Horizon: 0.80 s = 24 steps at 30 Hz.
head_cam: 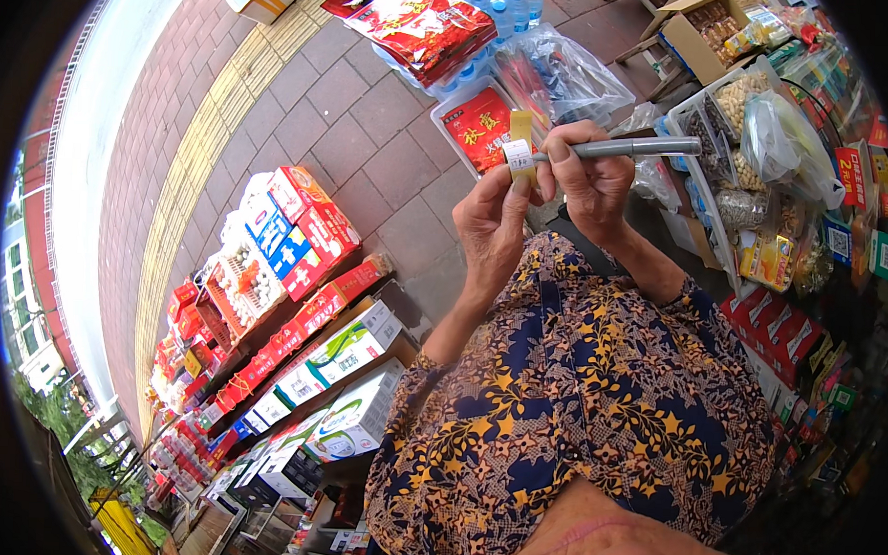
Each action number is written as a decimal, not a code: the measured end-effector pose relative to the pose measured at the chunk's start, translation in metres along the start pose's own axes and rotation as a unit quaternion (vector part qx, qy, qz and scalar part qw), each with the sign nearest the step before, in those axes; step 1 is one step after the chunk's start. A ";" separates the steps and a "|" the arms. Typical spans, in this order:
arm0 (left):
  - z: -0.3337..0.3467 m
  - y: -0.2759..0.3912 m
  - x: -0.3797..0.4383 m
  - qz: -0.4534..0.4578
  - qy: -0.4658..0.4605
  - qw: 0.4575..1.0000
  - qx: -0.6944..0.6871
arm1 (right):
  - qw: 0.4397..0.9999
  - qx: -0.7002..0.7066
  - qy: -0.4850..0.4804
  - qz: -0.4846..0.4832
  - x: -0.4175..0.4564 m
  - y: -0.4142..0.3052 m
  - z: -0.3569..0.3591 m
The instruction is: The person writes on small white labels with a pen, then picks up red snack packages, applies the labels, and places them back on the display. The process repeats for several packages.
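My left hand (494, 213) pinches a short strip of price labels (521, 126) on yellowish backing between thumb and fingers. A white label on it bears handwritten marks. A grey marker pen (639, 146) lies in my right hand (594, 176), gripped near its tip, with the barrel pointing right. Its tip is at the label's right edge; whether it touches is hard to tell. Both hands are close together in front of my chest. Beyond them a red packet (478, 128) lies in a white plastic tray (443, 123), partly hidden by the strip and fingers.
Red bags (423, 27) rest on packs of bottled water (501, 19). A clear plastic bag (568, 73) lies beside them. To the right stand bins of peanuts (740, 97) and packaged goods. Leftward, stacked drink cartons (355, 414) and a crate of eggs (249, 289) line the paved sidewalk (376, 128).
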State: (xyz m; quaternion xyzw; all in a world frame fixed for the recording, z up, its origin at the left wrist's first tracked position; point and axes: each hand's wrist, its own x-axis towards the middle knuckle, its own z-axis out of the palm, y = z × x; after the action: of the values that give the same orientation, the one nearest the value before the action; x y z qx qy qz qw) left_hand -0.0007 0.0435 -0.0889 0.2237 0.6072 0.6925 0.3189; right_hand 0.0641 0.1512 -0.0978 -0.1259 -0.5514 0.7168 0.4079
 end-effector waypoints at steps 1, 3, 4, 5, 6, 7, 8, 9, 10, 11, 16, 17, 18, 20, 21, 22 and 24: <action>0.000 0.000 0.000 0.001 0.000 1.000 0.002 | 1.000 0.001 -0.002 -0.001 0.000 0.000 0.000; 0.000 -0.001 0.001 0.004 0.002 1.000 0.007 | 1.000 -0.007 -0.005 -0.003 0.000 0.002 -0.002; 0.001 -0.003 0.001 0.005 0.004 1.000 0.009 | 1.000 -0.011 -0.007 -0.005 0.000 0.003 -0.003; 0.001 -0.004 0.001 0.005 0.006 1.000 0.011 | 1.000 -0.013 -0.008 -0.006 0.000 0.004 -0.005; 0.002 -0.005 0.001 0.005 0.007 1.000 0.012 | 1.000 -0.015 -0.007 -0.007 0.000 0.004 -0.005; 0.002 -0.004 0.001 0.005 0.007 1.000 0.013 | 1.000 -0.018 -0.007 -0.008 0.000 0.004 -0.005; 0.002 -0.004 0.001 0.006 0.006 1.000 0.014 | 1.000 -0.016 -0.006 -0.007 0.000 0.004 -0.004; 0.002 -0.003 0.001 0.006 0.006 1.000 0.014 | 1.000 -0.014 -0.005 -0.006 0.000 0.003 -0.003; 0.002 -0.003 0.001 0.005 0.006 1.000 0.013 | 1.000 -0.012 -0.003 -0.004 0.001 0.002 -0.003; 0.001 -0.002 0.002 0.004 0.006 1.000 0.012 | 1.000 -0.016 -0.004 -0.005 0.001 0.002 -0.003; 0.002 0.001 0.001 0.004 0.009 1.000 0.006 | 1.000 -0.025 -0.016 -0.004 0.001 0.001 -0.003; 0.003 0.001 0.001 0.005 0.010 1.000 0.005 | 1.000 -0.025 -0.015 -0.004 0.002 0.002 -0.003; 0.003 0.002 0.001 0.005 0.010 1.000 0.003 | 1.000 -0.024 -0.014 -0.004 0.002 0.001 -0.002; 0.003 0.003 0.001 0.003 0.011 1.000 0.003 | 1.000 -0.026 -0.013 -0.005 0.002 0.001 -0.001; 0.003 0.004 0.001 0.003 0.012 1.000 0.004 | 0.999 -0.029 -0.013 -0.006 0.002 0.001 -0.001; 0.002 0.003 0.001 0.003 0.010 1.000 0.003 | 0.999 -0.031 -0.013 -0.006 0.002 0.001 -0.001; 0.002 0.000 0.001 0.003 0.008 1.000 0.001 | 0.999 -0.026 -0.017 -0.008 0.002 0.002 -0.002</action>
State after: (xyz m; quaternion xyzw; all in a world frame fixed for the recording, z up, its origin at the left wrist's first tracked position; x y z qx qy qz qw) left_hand 0.0000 0.0455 -0.0883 0.2206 0.6097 0.6944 0.3121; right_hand 0.0639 0.1538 -0.0997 -0.1199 -0.5777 0.7010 0.4005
